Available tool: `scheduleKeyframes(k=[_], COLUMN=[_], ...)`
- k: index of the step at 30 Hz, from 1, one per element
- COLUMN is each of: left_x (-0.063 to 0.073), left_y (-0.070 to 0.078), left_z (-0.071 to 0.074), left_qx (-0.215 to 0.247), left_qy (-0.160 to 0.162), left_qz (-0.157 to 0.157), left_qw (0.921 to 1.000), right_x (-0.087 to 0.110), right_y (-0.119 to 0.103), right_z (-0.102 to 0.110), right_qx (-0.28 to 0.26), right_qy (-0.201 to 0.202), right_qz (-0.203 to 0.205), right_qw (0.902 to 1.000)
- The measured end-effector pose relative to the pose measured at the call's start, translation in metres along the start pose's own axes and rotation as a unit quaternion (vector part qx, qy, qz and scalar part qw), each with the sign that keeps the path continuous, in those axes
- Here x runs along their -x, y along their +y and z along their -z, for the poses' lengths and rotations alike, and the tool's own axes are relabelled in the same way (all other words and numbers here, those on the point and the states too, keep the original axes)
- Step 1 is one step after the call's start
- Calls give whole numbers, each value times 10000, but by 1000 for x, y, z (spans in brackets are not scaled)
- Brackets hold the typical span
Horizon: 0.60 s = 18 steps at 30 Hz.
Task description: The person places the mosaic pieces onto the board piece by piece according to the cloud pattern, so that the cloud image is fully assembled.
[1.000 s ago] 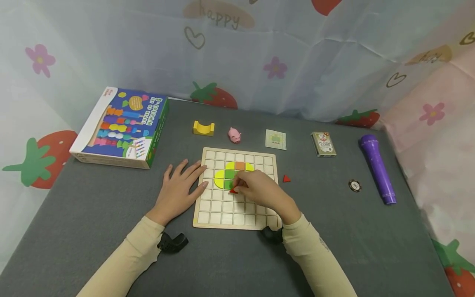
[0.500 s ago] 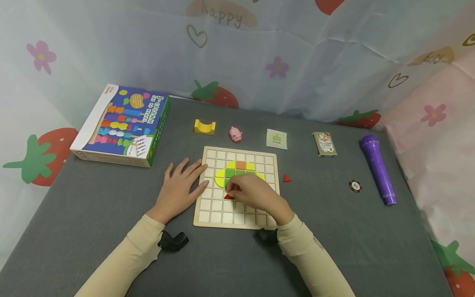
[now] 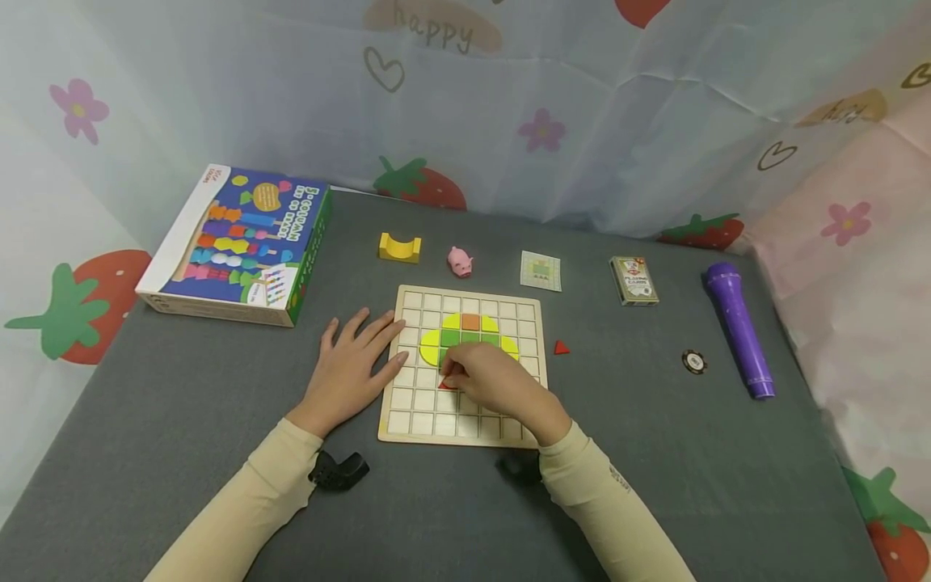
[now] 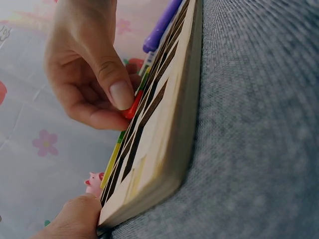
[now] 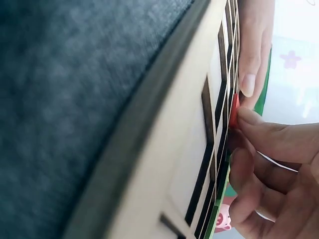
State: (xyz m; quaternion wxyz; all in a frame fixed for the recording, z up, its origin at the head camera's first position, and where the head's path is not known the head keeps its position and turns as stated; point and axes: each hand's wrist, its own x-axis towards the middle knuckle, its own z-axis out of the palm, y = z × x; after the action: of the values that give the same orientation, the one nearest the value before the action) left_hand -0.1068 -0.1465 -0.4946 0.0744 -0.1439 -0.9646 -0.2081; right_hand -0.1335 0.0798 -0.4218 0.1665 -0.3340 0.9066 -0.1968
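My right hand (image 3: 502, 386) pinches a small red triangle tile (image 3: 445, 384) between thumb and fingers, low over the wooden grid board (image 3: 422, 423). In the left wrist view the red tile (image 4: 131, 108) touches or nearly touches the board's surface. Green square tiles (image 3: 450, 337), an orange square tile (image 3: 470, 322) and yellow rounded tiles (image 3: 429, 347) lie on the grid; my right hand covers some of this group. With fingers spread, my left hand (image 3: 345, 373) rests at the board's left edge, its fingertips on the rim. A second red triangle tile (image 3: 562, 347) lies right of the board.
Behind the board are a yellow arched block (image 3: 399, 248), a pink pig figure (image 3: 460, 262) and a pattern card (image 3: 541, 271). A bead-set box (image 3: 236, 242) stands back left. Rightward lie a playing-card box (image 3: 634, 280), a poker chip (image 3: 694, 361) and a purple microphone-shaped object (image 3: 740, 331).
My right hand has shifted slightly left and toward the board's front with the red triangle tile. My left hand has stayed at the board's edge.
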Motion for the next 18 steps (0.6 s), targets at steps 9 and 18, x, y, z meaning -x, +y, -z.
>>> scheduleKeyframes(k=[9,18], left_x=[1,0], left_y=[-1,0], left_z=[0,0], left_qx=[24,100], left_qy=[-34,-18], left_qz=[40,33], left_qw=[10000,9999], right_x=[8,61], right_y=[3,38], right_z=[7,35], right_qx=[16,30], right_qy=[171,770], right_qz=[-151,-716], right_qw=[9997,9945])
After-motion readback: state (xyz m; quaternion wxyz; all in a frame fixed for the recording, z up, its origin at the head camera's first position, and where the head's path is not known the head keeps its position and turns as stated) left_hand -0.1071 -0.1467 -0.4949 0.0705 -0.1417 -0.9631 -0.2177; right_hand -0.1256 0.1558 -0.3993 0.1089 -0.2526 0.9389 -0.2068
